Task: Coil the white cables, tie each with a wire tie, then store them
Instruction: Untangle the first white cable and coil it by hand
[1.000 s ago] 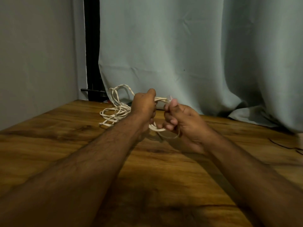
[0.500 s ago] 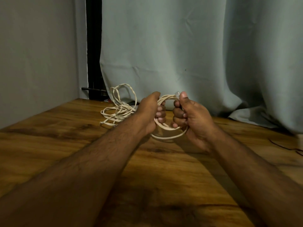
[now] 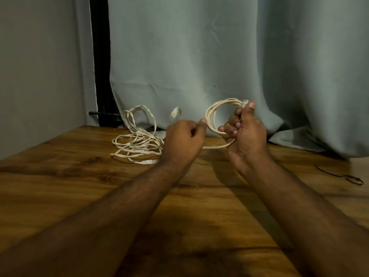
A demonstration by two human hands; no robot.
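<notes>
Head view, hands over the middle of the wooden tabletop (image 3: 60, 188). Right hand (image 3: 246, 134): fingers curled round the gathered turns of the white cable coil (image 3: 214, 116), thumb pressed on top beside a clear plug (image 3: 245, 102) at the coil's upper right. Left hand (image 3: 182, 139): fingers curled, thumb tip touching the coil's left side; the free tail runs from this fist up to a second plug (image 3: 175, 114), blurred. The coil is held upright in the air, above the tabletop and in front of the grey curtain (image 3: 219, 47).

A second white cable lies as a loose tangle (image 3: 137, 143) toward the far left corner of the tabletop, near the left hand and apart from it. A thin dark wire (image 3: 343, 175), possibly a tie, lies near the right edge.

Handling, as judged: the cable looks light, thin and springy; the turns stand open and would likely spread if released. The best hold is across all turns at one point, as the right hand has it, so a tie can go on the opposite side. The plugs look rigid, and their clips may catch on neighbouring loops.
</notes>
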